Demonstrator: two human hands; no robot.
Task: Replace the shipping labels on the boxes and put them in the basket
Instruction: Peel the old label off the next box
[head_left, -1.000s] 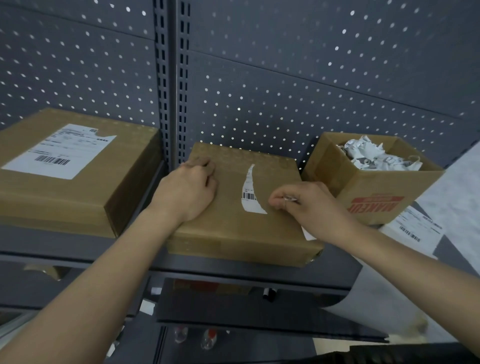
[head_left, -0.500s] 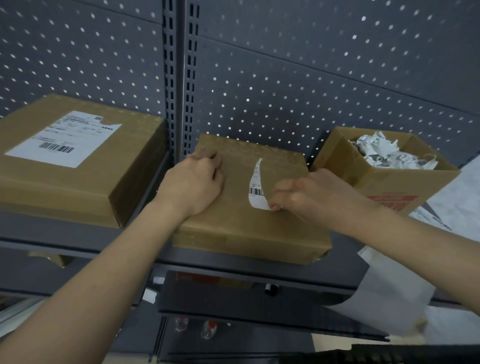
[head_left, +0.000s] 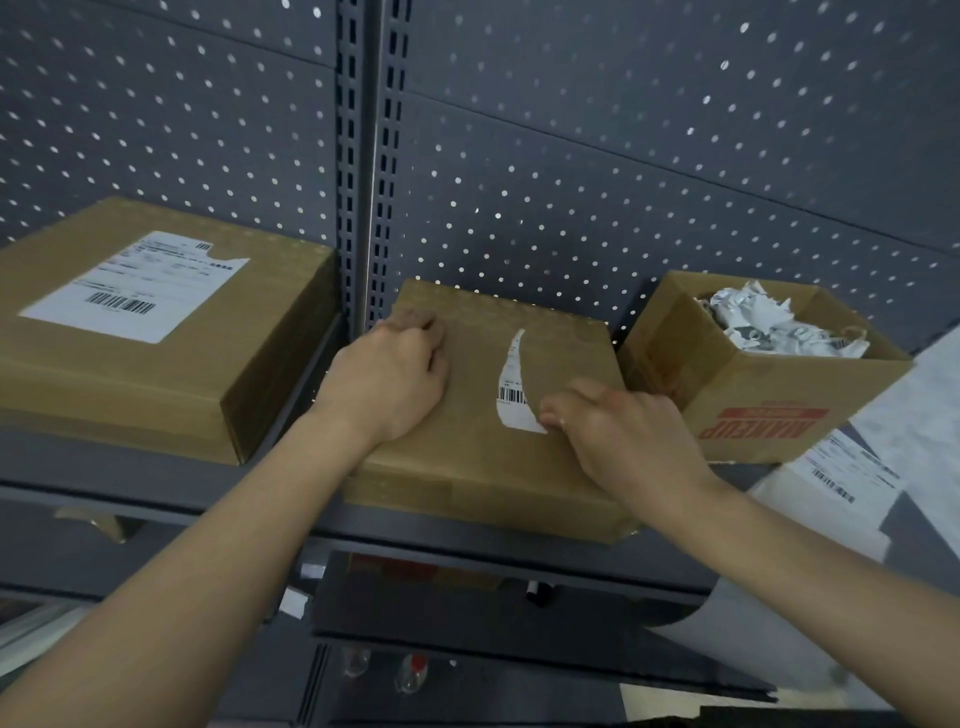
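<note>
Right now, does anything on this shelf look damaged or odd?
The middle box carries only a torn sliver of label, beside the right hand. The left box's label has a notch torn from its top edge.

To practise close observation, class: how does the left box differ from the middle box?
The left box bears a nearly whole label; the middle box keeps only a torn strip. The left box lies untouched; the left hand and right hand touch the middle box. Both are closed brown cardboard.
</note>
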